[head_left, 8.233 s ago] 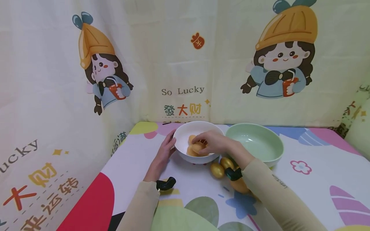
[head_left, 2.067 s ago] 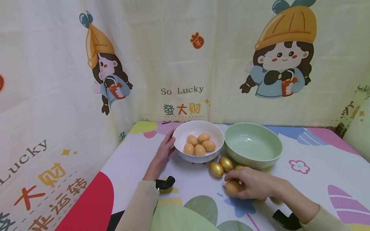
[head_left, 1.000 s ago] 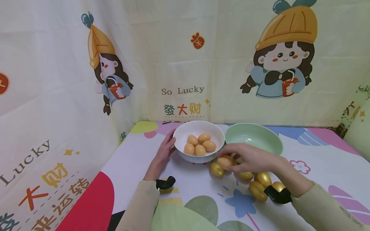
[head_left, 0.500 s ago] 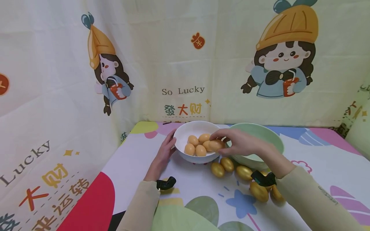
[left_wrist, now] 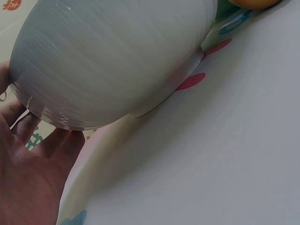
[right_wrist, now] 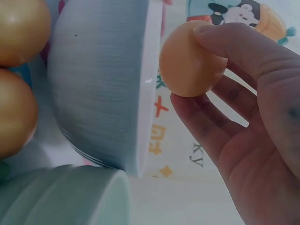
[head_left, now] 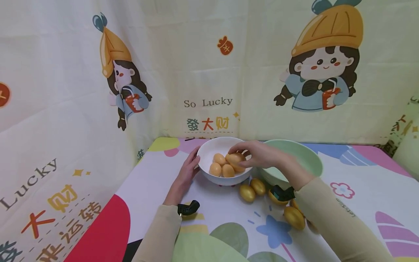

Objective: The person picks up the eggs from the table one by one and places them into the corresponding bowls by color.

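Note:
In the head view, a white bowl (head_left: 203, 170) holds several brown eggs (head_left: 215, 169). My left hand (head_left: 187, 171) rests against the bowl's left outer side; in the left wrist view, its spread fingers (left_wrist: 70, 143) touch the outer wall. Above the bowl's right part, my right hand (head_left: 260, 154) pinches another brown egg (head_left: 235, 159) between thumb and fingertips. The right wrist view shows this held egg (right_wrist: 190, 61) close to the white rim. It hides part of the eggs behind it in the head view.
A green bowl (head_left: 311, 160) stands just right of the white one, partly behind my right forearm. Several golden eggs (head_left: 247, 193) lie on the patterned table in front of both bowls, some partly covered by the right wrist and sleeve. A printed curtain hangs behind.
My right hand has taken the brown egg from beside the golden eggs and carried it up and left over the white bowl. The left hand has stayed at the bowl's side.

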`<state>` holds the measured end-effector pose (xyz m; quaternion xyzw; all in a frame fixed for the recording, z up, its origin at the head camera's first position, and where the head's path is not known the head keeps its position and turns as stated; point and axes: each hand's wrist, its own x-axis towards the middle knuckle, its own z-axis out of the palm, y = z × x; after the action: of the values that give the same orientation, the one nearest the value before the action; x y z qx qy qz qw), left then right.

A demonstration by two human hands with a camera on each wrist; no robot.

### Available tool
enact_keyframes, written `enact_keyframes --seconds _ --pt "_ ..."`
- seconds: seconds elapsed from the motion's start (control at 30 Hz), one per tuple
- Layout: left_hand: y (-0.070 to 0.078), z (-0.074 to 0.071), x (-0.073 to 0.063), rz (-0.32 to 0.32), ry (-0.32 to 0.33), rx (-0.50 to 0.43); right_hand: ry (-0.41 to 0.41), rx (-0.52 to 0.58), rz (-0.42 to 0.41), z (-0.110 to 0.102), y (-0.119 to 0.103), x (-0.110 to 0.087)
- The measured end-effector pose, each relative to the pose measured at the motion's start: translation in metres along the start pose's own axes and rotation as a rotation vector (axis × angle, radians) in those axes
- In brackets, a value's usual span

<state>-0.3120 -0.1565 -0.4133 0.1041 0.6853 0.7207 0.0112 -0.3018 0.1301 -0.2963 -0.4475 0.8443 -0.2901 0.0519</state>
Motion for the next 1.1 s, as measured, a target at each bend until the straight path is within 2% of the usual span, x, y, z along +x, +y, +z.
enact_keyframes --seconds 0.23,0.47,0.7,0.9,1.1 --pt "0.001 -0.002 -0.001 -0.006 0.000 0.013 -0.035 0.000 0.112 0.005 0.005 0.017" --pt "0.000 -0.003 0.000 -0.002 -0.001 -0.003 -0.068 -0.052 0.173 0.013 0.010 0.036" --pt "-0.002 -0.001 0.001 -0.008 -0.002 -0.013 -0.092 -0.052 0.218 0.021 0.017 0.049" --pt "-0.001 -0.001 0.001 -0.012 -0.004 -0.020 -0.107 -0.078 0.204 0.026 0.023 0.055" --pt "0.001 0.000 0.000 -0.024 0.006 -0.024 -0.103 -0.084 0.259 0.028 0.027 0.060"
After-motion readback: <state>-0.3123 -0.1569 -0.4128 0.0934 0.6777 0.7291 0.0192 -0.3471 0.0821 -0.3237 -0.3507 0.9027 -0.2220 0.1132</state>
